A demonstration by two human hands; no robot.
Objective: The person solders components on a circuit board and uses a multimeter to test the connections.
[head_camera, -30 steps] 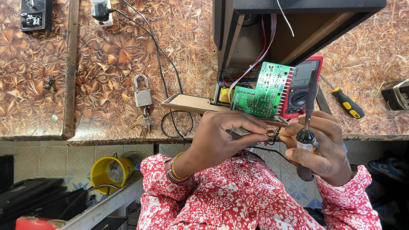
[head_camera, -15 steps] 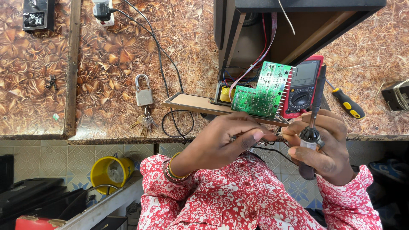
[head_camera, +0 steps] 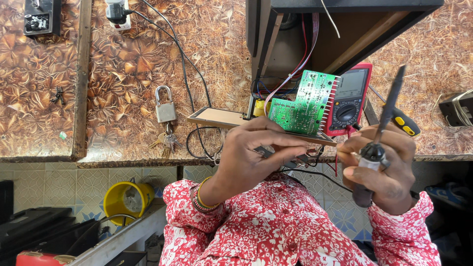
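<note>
Right hand (head_camera: pixel 384 167) is wrapped tight around one soldering iron (head_camera: pixel 379 138). It has a dark handle, a white band near the top and a thin dark rod that points up and away. Left hand (head_camera: pixel 251 157) is beside it, with its fingers pinched on a small dark part (head_camera: pixel 266 151) with thin wires. What the part is cannot be told. Both hands are held at the near edge of the table (head_camera: pixel 148 59), above the person's lap in red and white flowered cloth.

Just past the fingers stands one green board (head_camera: pixel 300 106), tilted, with many tiny dots on it. Red and white wires run up from it into a big dark box (head_camera: pixel 340 24). Right beside the board is one red meter (head_camera: pixel 349 98) with a grey screen and a round dial. To the right lies one screwdriver (head_camera: pixel 406 123) with a yellow and black grip.

To the left is one silver padlock (head_camera: pixel 165 106) with a bunch of keys (head_camera: pixel 167 142) touching it. A black cord loops near it. Down by the floor is one yellow bucket (head_camera: pixel 125 199).

Far back on the table sit one white plug (head_camera: pixel 117 12) and one black box (head_camera: pixel 39 17) in the corner.
</note>
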